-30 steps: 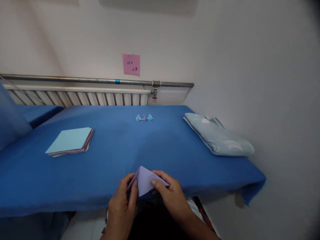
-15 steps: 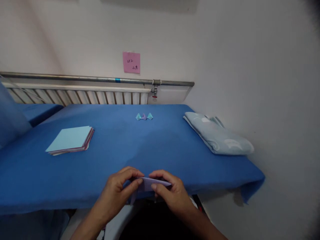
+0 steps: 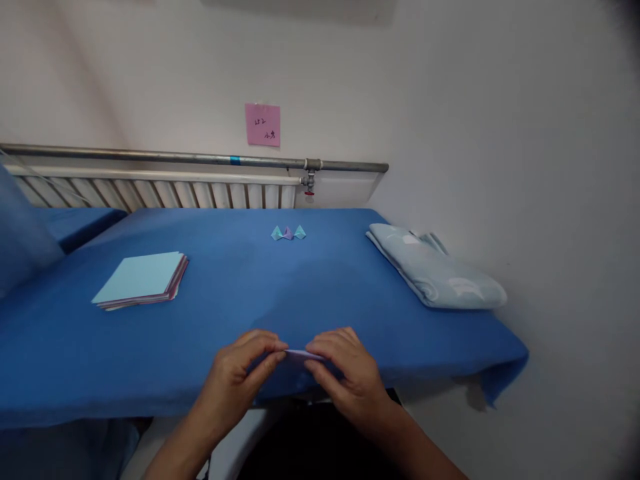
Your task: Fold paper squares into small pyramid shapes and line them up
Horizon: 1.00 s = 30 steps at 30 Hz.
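Observation:
A folded sheet of purple origami paper (image 3: 299,353) is held near the table's front edge, seen almost edge-on as a thin strip. My left hand (image 3: 245,373) pinches its left end between thumb and fingers. At the other end, the thumb and bent fingers of my right hand (image 3: 350,373) close round the paper and cover part of it. Farther back on the blue cloth lie small folded paper pieces in a row: a teal one (image 3: 277,233), a purple one (image 3: 289,233) and another teal one (image 3: 300,232).
A stack of coloured paper (image 3: 140,277), light blue on top, lies at the left of the blue tablecloth (image 3: 225,287). On the right is a folded pale blanket (image 3: 435,270). A radiator (image 3: 200,193) and a metal pipe (image 3: 175,157) run behind, below a pink note (image 3: 263,125).
The purple paper has tipped from showing a broad face to nearly edge-on, and less of it shows. My right hand's fingers have come over its right end.

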Each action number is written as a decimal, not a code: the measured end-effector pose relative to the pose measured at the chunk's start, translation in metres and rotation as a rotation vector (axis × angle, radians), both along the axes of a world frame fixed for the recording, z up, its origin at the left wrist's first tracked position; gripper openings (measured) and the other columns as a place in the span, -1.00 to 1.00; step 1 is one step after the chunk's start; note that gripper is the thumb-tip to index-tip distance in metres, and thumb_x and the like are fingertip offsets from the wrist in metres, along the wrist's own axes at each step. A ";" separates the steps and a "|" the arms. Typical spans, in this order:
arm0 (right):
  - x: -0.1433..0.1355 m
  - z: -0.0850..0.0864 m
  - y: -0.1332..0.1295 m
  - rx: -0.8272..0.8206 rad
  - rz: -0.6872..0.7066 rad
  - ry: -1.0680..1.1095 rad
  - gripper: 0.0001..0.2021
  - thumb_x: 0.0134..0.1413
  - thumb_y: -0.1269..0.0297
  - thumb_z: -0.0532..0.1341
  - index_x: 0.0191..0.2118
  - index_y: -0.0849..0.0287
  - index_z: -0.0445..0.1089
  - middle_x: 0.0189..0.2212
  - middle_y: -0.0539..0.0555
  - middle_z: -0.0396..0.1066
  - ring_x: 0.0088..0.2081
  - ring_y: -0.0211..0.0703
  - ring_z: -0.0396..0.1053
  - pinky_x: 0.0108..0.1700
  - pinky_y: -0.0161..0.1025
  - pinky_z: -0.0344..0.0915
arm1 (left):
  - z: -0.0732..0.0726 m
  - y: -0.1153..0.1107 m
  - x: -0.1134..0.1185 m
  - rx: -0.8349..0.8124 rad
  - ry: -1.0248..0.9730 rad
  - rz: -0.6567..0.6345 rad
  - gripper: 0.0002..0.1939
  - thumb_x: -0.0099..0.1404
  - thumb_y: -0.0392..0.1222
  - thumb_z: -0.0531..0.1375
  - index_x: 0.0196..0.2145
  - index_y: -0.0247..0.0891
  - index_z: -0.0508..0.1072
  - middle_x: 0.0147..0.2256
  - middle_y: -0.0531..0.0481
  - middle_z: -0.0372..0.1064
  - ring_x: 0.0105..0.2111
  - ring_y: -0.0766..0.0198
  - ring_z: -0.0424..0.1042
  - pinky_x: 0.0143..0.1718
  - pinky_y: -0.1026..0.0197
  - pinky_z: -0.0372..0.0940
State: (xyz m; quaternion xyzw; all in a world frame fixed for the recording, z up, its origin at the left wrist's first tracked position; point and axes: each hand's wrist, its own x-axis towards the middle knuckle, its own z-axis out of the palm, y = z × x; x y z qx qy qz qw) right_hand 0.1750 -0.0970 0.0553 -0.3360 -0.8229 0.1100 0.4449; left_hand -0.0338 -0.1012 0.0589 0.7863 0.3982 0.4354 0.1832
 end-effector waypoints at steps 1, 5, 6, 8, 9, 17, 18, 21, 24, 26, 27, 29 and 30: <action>0.001 0.002 0.001 0.069 -0.017 -0.025 -0.85 0.13 0.48 0.16 -0.20 0.14 0.37 -0.34 0.04 0.47 -0.28 -0.17 0.38 -0.16 -0.15 0.20 | 0.000 0.003 0.001 0.105 0.031 -0.002 -0.87 0.32 -0.30 0.13 -0.20 -0.18 0.45 -0.31 0.04 0.47 -0.27 0.33 0.44 -0.23 0.29 0.31; 0.007 0.002 0.004 0.326 -0.108 -0.082 -0.75 0.09 0.56 0.13 -0.15 0.15 0.39 -0.27 0.10 0.45 -0.18 -0.10 0.35 -0.08 -0.07 0.14 | -0.013 0.012 0.005 0.517 0.168 0.124 -0.81 0.30 -0.41 0.12 -0.19 -0.23 0.44 -0.22 -0.07 0.47 -0.15 0.20 0.39 -0.09 0.08 0.25; 0.008 -0.002 0.004 0.350 -0.123 -0.095 -0.74 0.10 0.56 0.13 -0.14 0.14 0.39 -0.26 0.10 0.45 -0.16 -0.10 0.35 -0.07 -0.07 0.13 | -0.020 0.013 0.006 0.561 0.204 0.175 -0.80 0.29 -0.43 0.12 -0.18 -0.24 0.44 -0.20 -0.09 0.47 -0.12 0.16 0.37 -0.07 0.03 0.23; 0.011 -0.014 0.004 0.333 -0.138 -0.142 -0.73 0.13 0.54 0.11 -0.11 0.11 0.39 -0.24 0.08 0.45 -0.15 -0.10 0.34 -0.05 -0.06 0.11 | -0.036 0.012 0.007 0.572 0.268 0.212 -0.79 0.30 -0.43 0.10 -0.17 -0.24 0.44 -0.19 -0.12 0.46 -0.09 0.12 0.36 -0.06 -0.01 0.23; 0.013 -0.021 0.003 0.304 -0.132 -0.179 -0.74 0.15 0.52 0.10 -0.11 0.11 0.40 -0.23 0.08 0.46 -0.15 -0.10 0.34 -0.05 -0.06 0.10 | -0.045 0.009 0.008 0.551 0.299 0.217 -0.78 0.30 -0.43 0.09 -0.17 -0.25 0.44 -0.19 -0.12 0.46 -0.09 0.11 0.36 -0.05 -0.02 0.22; 0.021 -0.056 -0.007 0.174 -0.067 -0.353 -0.73 0.13 0.49 0.11 -0.08 0.12 0.40 -0.18 0.11 0.45 -0.11 -0.08 0.30 -0.03 -0.06 0.07 | -0.080 -0.027 0.020 0.432 0.336 0.275 -0.68 0.31 -0.43 0.07 -0.06 -0.19 0.44 -0.06 -0.11 0.43 0.02 0.09 0.29 0.10 -0.08 0.09; 0.021 -0.057 -0.008 0.164 -0.068 -0.356 -0.73 0.13 0.49 0.11 -0.08 0.12 0.40 -0.18 0.10 0.45 -0.11 -0.08 0.30 -0.03 -0.06 0.07 | -0.081 -0.029 0.022 0.433 0.332 0.269 -0.68 0.31 -0.41 0.08 -0.04 -0.16 0.44 -0.06 -0.10 0.43 0.03 0.10 0.29 0.11 -0.08 0.08; 0.020 -0.060 -0.007 0.164 -0.051 -0.340 -0.73 0.13 0.49 0.11 -0.07 0.13 0.39 -0.19 0.10 0.45 -0.12 -0.09 0.30 -0.04 -0.07 0.07 | -0.088 -0.030 0.024 0.441 0.317 0.263 -0.69 0.31 -0.38 0.10 -0.05 -0.14 0.45 -0.13 -0.05 0.47 -0.04 0.15 0.34 0.14 -0.07 0.04; 0.019 -0.060 -0.005 0.189 -0.023 -0.296 -0.75 0.15 0.49 0.10 -0.08 0.17 0.38 -0.22 0.08 0.47 -0.16 -0.10 0.30 -0.06 -0.08 0.07 | -0.094 -0.028 0.022 0.457 0.290 0.292 -0.73 0.30 -0.38 0.12 -0.10 -0.17 0.47 -0.23 0.00 0.51 -0.12 0.19 0.37 0.14 -0.08 0.00; 0.018 -0.054 -0.005 0.192 -0.009 -0.261 -0.77 0.15 0.51 0.10 -0.11 0.18 0.38 -0.25 0.07 0.48 -0.19 -0.11 0.31 -0.08 -0.08 0.08 | -0.091 -0.027 0.020 0.474 0.275 0.300 -0.75 0.29 -0.37 0.14 -0.11 -0.18 0.48 -0.26 0.01 0.51 -0.14 0.19 0.37 0.14 -0.09 0.00; 0.017 -0.049 -0.005 0.179 -0.006 -0.242 -0.78 0.15 0.52 0.10 -0.12 0.19 0.38 -0.27 0.07 0.49 -0.20 -0.12 0.32 -0.08 -0.09 0.09 | -0.087 -0.027 0.020 0.477 0.266 0.300 -0.76 0.29 -0.37 0.14 -0.12 -0.19 0.48 -0.27 0.00 0.51 -0.15 0.19 0.38 0.13 -0.09 0.01; 0.016 -0.034 -0.006 0.149 0.010 -0.176 -0.80 0.15 0.52 0.11 -0.15 0.17 0.38 -0.30 0.05 0.49 -0.24 -0.15 0.35 -0.10 -0.10 0.11 | -0.069 -0.025 0.017 0.459 0.236 0.297 -0.77 0.29 -0.37 0.14 -0.14 -0.18 0.48 -0.30 0.00 0.50 -0.19 0.21 0.38 0.10 -0.08 0.04; 0.014 -0.024 -0.006 0.109 0.012 -0.134 -0.81 0.16 0.51 0.11 -0.16 0.16 0.38 -0.31 0.04 0.48 -0.26 -0.16 0.36 -0.09 -0.10 0.12 | -0.057 -0.024 0.016 0.423 0.210 0.278 -0.77 0.29 -0.38 0.13 -0.15 -0.17 0.48 -0.31 0.01 0.50 -0.19 0.22 0.39 0.08 -0.07 0.08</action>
